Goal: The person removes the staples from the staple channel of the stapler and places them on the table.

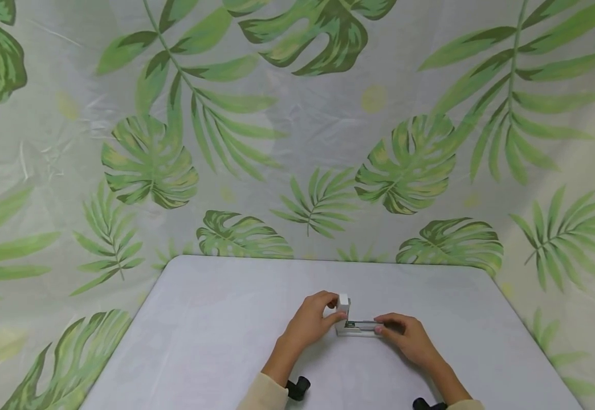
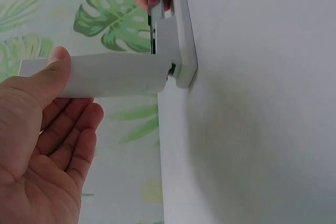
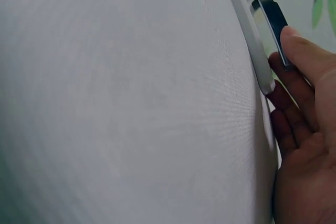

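Observation:
A white stapler stands on the table with its top cover swung up, nearly at a right angle to the base. My left hand pinches the raised cover near its free end, thumb on one side and fingers on the other. The metal staple magazine runs along above the base with a gap under it. Around its front end, the thumb and fingers of my right hand pinch it. In the right wrist view, the lower fingers lie close to the base's tip.
The table has a white cloth over it, and its far edge lies beyond the stapler. Behind it hangs a pale curtain with green leaf prints. Black camera mounts sit at both wrists, beside cream sleeves.

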A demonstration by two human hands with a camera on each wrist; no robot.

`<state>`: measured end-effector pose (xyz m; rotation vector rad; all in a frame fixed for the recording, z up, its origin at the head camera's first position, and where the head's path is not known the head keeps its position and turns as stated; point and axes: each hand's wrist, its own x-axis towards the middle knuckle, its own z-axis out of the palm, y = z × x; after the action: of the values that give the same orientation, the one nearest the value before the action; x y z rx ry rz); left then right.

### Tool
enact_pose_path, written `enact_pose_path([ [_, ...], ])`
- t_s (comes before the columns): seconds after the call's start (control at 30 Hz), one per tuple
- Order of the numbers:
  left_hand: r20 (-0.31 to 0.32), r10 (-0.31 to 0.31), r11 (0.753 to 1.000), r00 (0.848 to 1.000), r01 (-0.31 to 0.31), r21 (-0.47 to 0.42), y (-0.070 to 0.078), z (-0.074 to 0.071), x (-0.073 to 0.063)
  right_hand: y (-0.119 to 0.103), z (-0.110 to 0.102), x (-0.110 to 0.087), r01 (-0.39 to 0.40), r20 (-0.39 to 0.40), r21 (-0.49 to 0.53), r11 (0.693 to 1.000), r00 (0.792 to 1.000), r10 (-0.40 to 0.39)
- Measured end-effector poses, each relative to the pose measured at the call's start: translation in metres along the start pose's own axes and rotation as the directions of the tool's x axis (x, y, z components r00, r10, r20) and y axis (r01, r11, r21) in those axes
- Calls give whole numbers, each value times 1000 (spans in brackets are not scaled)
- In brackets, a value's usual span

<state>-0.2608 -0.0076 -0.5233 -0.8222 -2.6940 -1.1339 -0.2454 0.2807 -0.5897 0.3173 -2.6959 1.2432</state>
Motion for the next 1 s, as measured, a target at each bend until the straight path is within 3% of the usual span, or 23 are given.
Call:
enact_pose_path([
  [0.5,-5,-56,997,998,56,-46,-27,-18,-13,2,2,1,-7,0,11,1000,1000,7],
  [0.73,-59,-99,993,993,95,-64,-37,-24,-19,0,3,3,30,-6,2,1000,1000,-30],
  [1.0,-62,-125,991,990,122,-49,-45,-22,-21,-1,1,1,-43,6,-26,999,999,43],
])
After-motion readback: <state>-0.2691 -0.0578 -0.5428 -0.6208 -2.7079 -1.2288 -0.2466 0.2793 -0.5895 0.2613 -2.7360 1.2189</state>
